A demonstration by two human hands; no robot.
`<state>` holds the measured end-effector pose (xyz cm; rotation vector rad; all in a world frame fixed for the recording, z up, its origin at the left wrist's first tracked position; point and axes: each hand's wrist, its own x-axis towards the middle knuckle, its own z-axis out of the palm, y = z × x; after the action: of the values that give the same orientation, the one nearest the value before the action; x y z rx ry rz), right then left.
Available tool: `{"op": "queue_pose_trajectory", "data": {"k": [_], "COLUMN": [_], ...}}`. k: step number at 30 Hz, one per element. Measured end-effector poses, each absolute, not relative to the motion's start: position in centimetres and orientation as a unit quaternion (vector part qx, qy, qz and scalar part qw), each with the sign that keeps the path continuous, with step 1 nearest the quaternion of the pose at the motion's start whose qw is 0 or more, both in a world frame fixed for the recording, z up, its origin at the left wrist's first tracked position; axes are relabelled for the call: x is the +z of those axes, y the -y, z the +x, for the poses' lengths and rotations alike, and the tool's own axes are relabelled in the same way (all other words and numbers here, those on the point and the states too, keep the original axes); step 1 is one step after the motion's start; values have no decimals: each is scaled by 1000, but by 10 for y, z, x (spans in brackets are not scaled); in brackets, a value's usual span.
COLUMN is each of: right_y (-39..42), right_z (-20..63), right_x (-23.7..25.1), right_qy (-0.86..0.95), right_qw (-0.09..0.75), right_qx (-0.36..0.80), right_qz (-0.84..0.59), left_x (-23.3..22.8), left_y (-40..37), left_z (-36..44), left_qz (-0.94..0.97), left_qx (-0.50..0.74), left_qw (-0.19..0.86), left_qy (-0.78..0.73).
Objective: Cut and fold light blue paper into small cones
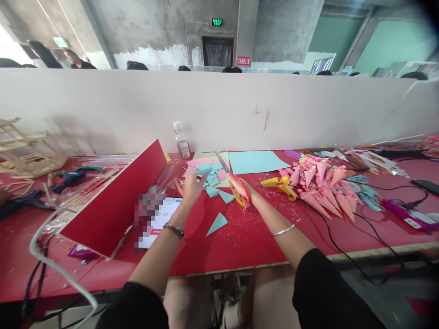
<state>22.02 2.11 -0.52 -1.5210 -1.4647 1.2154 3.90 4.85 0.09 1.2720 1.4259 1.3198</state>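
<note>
My right hand (pixel 247 194) is closed around the red and yellow handles of a pair of scissors (pixel 224 163), their blades pointing up and to the left. My left hand (pixel 192 187) is over the near left side of a loose pile of light-blue and pink paper pieces (pixel 214 176). Its thumb stands apart from the fingers, whose tips are smeared by motion near a blurred light-blue piece. Closer to me, a light-blue paper triangle (pixel 217 224) lies alone on the red tabletop (pixel 195 258). A light-blue paper sheet (pixel 257 161) lies flat behind the scissors.
A yellow glue gun (pixel 281 186) and a heap of pink paper cones (pixel 322 183) lie to the right, with cables nearby. On the left are a phone (pixel 159 224) and an upright red board (pixel 116 201). A bottle (pixel 181 140) stands by the white partition (pixel 212 105).
</note>
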Motion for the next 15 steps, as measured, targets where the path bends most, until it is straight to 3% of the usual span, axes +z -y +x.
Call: {"op": "queue_pose_trajectory", "data": {"k": [2, 4, 6, 11, 15], "right_y": [-16, -9, -3, 13, 32], "right_z": [225, 230, 235, 243, 249], "right_x": [-7, -7, -7, -2, 1], "right_qy": [556, 547, 534, 491, 479], "right_qw": [356, 362, 371, 399, 410], "right_qx": [496, 520, 540, 583, 594], "right_qz": [-565, -547, -534, -509, -499], "left_x": [-4, -10, -14, -4, -2], "left_y": [-26, -5, 9, 1, -28], "left_z": [27, 18, 13, 38, 81], "left_qz": [576, 757, 818, 832, 882], "left_qx": [472, 286, 150, 104, 74], "left_qw": [345, 153, 38, 3, 36], "left_qy": [-571, -568, -553, -545, -464]}}
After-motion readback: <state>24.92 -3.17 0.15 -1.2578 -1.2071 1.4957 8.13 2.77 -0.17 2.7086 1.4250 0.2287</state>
